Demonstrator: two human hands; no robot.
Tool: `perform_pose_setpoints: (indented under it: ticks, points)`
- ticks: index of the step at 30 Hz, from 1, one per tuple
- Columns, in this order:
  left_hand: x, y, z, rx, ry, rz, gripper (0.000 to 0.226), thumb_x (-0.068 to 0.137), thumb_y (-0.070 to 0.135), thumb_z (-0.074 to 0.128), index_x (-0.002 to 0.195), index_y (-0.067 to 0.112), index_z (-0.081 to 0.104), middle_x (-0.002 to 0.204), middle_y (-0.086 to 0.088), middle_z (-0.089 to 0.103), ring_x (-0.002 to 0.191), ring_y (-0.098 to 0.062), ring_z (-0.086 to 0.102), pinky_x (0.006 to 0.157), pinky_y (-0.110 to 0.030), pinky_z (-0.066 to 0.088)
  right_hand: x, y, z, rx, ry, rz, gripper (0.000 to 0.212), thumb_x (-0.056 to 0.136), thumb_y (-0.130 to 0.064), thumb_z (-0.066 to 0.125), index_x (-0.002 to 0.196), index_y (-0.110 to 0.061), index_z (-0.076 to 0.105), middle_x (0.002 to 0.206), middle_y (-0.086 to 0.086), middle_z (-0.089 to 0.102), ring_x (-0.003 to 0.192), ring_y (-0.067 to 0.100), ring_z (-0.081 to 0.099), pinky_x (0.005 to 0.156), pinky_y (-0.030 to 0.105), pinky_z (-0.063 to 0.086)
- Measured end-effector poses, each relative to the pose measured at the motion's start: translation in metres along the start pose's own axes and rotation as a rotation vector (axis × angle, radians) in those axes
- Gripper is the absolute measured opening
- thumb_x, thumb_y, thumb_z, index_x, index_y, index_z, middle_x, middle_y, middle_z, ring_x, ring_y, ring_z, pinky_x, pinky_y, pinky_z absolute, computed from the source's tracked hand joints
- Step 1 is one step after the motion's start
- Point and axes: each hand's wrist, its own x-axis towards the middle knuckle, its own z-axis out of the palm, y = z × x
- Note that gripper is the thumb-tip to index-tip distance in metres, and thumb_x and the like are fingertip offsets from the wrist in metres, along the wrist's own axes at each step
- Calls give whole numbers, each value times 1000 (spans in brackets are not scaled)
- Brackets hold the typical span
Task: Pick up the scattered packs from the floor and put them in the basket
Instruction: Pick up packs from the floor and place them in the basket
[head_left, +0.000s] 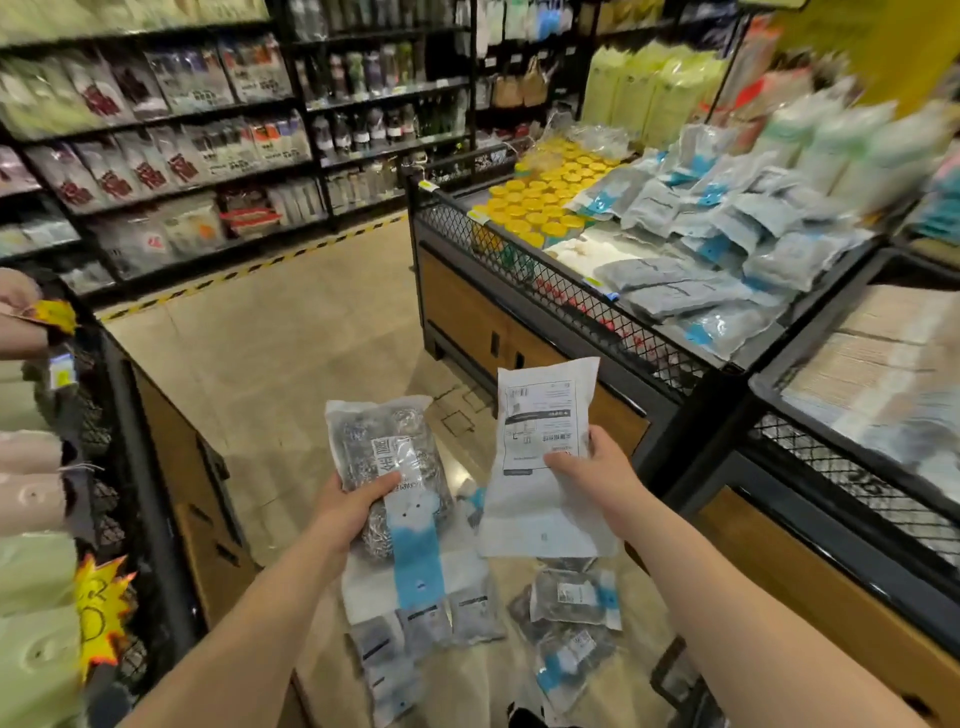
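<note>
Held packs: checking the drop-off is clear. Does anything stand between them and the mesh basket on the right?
Nothing visible, except the mesh wall of the basket itself. The left hand grips a scourer pack, the right hand a white pack.

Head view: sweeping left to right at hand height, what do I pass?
Yellow star tag → left hand → scourer pack, gripped by that hand → white pack → right hand, holding the white pack → mesh-sided display bin.
</note>
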Motion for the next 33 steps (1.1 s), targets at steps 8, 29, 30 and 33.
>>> perform_pose_setpoints:
  ticks: [8, 29, 30, 33]
  points:
    - [-3, -10, 49, 126, -229, -22, 44, 74, 16, 81, 112, 17, 59, 101, -14, 73, 89, -33, 72, 79, -47, 58, -85, 49, -52, 69, 290, 11, 45, 85, -19, 72, 124, -22, 49, 119, -5, 62, 104, 15, 61, 84, 33, 52]
    - [-164, -120, 338, 588, -728, 2, 34, 78, 12, 79, 108, 10, 63, 93, -11, 73, 77, -26, 72, 62, -35, 56, -316, 241, -270, 396, 874, 216, 39, 86, -13, 70, 119, -21, 49, 115, -4, 60, 96, 11, 59, 75, 27, 48]
    - [-177, -131, 351, 603, -725, 2, 36, 77, 13, 80, 108, 9, 63, 94, -11, 73, 79, -27, 72, 64, -36, 57, -328, 252, -284, 399, 880, 227, 39, 87, -13, 70, 118, -22, 49, 115, -4, 60, 95, 11, 59, 76, 28, 48]
    - [-210, -166, 388, 662, -711, -6, 37, 73, 17, 84, 104, 11, 64, 98, -12, 74, 83, -30, 73, 75, -43, 59, -359, 288, -328, 399, 908, 253, 39, 87, -15, 70, 119, -21, 48, 113, -4, 59, 89, 6, 57, 66, 23, 46]
